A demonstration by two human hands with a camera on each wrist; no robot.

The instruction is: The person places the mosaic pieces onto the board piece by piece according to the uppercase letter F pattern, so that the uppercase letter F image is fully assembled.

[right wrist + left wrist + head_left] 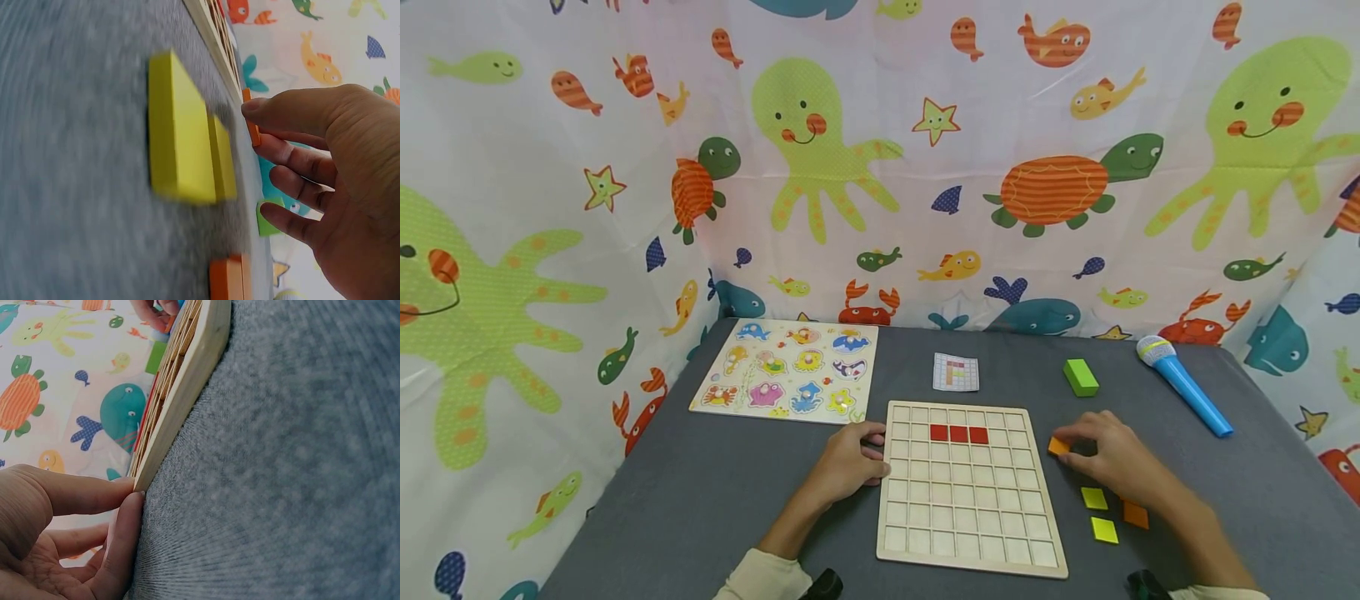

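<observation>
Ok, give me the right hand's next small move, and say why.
Probably carry the orange tile left over the grid board: the right hand pinches it just beyond the board's right edge, the left hand holds the opposite edge, and three red tiles already fill cells. I can't tell which cell suits.

Btwn the orange tile point(1058, 447) in my R hand point(1105, 454) and the grid board point(973, 567) there's just a narrow strip of table point(760, 492). Two yellow tiles point(1104, 530) and some loose orange point(1136, 514) (1 tile or 2, can't tell) block a low slide back twd me. Fwd, the green block point(1081, 378) stands in the way, w/ the mic point(1191, 393) slantwise R of it. My L hand point(850, 458) blocks the board's L edge; wide room beyond my L forearm.
</observation>
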